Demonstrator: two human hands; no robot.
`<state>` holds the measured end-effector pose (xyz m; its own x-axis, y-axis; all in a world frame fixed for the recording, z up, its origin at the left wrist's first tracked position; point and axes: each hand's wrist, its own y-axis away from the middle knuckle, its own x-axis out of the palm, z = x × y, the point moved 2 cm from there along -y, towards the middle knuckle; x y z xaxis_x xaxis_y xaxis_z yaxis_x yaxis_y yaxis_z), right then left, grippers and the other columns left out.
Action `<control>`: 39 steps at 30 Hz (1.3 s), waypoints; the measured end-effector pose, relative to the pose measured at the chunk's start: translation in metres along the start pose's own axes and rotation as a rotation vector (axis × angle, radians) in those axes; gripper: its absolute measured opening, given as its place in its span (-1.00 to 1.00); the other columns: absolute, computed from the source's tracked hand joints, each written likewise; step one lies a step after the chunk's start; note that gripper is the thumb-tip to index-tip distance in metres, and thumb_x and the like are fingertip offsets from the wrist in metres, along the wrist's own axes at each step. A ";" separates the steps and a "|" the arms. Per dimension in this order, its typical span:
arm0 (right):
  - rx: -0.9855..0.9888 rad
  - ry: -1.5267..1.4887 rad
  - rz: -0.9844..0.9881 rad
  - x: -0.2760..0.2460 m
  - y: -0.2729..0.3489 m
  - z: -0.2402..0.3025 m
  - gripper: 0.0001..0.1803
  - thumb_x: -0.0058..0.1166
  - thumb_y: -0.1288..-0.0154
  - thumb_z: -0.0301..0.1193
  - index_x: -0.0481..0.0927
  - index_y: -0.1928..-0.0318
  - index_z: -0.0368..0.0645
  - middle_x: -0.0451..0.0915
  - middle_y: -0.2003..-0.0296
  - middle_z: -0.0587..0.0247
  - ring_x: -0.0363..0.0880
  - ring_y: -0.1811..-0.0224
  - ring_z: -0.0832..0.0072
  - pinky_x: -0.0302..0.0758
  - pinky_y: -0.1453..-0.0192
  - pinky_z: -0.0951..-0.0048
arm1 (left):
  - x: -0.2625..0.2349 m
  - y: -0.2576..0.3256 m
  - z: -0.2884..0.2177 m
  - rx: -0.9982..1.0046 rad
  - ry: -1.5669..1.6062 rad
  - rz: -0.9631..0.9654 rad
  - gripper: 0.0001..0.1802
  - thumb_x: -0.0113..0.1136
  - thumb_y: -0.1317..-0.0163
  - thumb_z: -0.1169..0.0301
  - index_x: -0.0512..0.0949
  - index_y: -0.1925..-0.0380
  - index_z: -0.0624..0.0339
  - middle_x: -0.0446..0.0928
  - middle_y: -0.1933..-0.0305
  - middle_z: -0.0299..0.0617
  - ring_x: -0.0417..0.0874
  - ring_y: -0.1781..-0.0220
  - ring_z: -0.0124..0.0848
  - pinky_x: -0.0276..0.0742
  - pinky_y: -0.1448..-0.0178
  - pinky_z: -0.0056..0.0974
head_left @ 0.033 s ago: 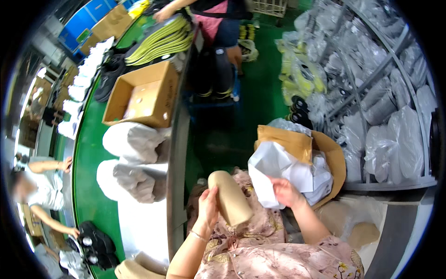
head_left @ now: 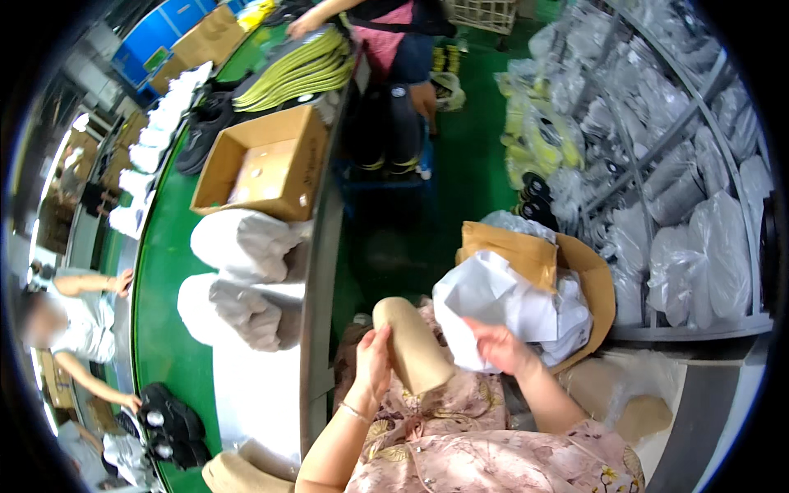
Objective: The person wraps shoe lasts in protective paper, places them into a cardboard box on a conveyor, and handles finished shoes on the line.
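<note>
My left hand (head_left: 375, 361) is closed on a tan, curved roll that looks like thick paper or card (head_left: 411, 345), which I hold tilted above my lap. My right hand (head_left: 505, 349) is at a white sheet of paper (head_left: 485, 296), with its fingers slightly blurred against the sheet's lower part. The sheet stands partly out of an open brown carton (head_left: 604, 304) to my right. More white paper or wrapping fills that carton beneath a brown flap (head_left: 509, 253). The thumb's grip on the sheet is only partly visible.
To the left, a green conveyor (head_left: 160, 296) carries an open carton (head_left: 300, 177), two white-covered shoe shapes (head_left: 222, 316) and black shoes (head_left: 168, 419). A co-worker's hand (head_left: 130, 403) touches those shoes. Another person stands beyond. A metal rack (head_left: 690, 333) with bagged items is at right.
My right hand and the white sheet have shifted slightly left. The view has also shifted a little; my left hand still holds the tan roll.
</note>
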<state>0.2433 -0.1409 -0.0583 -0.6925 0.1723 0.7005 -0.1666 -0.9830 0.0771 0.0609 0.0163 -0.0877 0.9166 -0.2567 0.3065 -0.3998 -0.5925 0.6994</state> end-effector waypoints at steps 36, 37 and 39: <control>-0.338 1.420 0.305 0.198 -0.112 0.073 -0.84 -0.03 0.03 -0.57 0.54 0.36 -0.24 0.56 0.47 0.15 0.55 0.40 0.38 0.45 0.31 0.44 | -0.059 0.132 -0.069 0.548 0.219 0.241 -0.66 0.05 -0.27 0.32 0.36 0.03 0.26 0.49 0.09 -0.23 0.52 0.10 -0.47 0.45 0.04 -0.37; -0.391 1.366 0.296 0.203 -0.097 0.082 -0.85 -0.04 0.02 -0.59 0.54 0.37 -0.24 0.56 0.46 0.17 0.54 0.41 0.41 0.45 0.32 0.47 | -0.061 0.130 -0.071 0.550 0.245 0.257 -0.67 0.00 -0.29 0.30 0.36 0.03 0.27 0.48 0.07 -0.21 0.52 0.08 -0.44 0.46 0.02 -0.34; -0.254 1.243 0.376 0.213 -0.065 0.101 -0.83 -0.06 0.03 -0.66 0.54 0.38 -0.23 0.54 0.47 0.28 0.51 0.41 0.52 0.43 0.29 0.53 | -0.061 0.125 -0.076 0.547 0.295 0.298 -0.67 -0.10 -0.35 0.27 0.36 0.02 0.27 0.48 0.04 -0.18 0.53 0.05 -0.39 0.47 -0.01 -0.29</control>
<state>0.1775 -0.0462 0.1579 -0.8804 -0.0297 -0.4732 0.1442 -0.9675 -0.2076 -0.0452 0.0158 0.0299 0.6976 -0.2962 0.6524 -0.5054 -0.8488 0.1551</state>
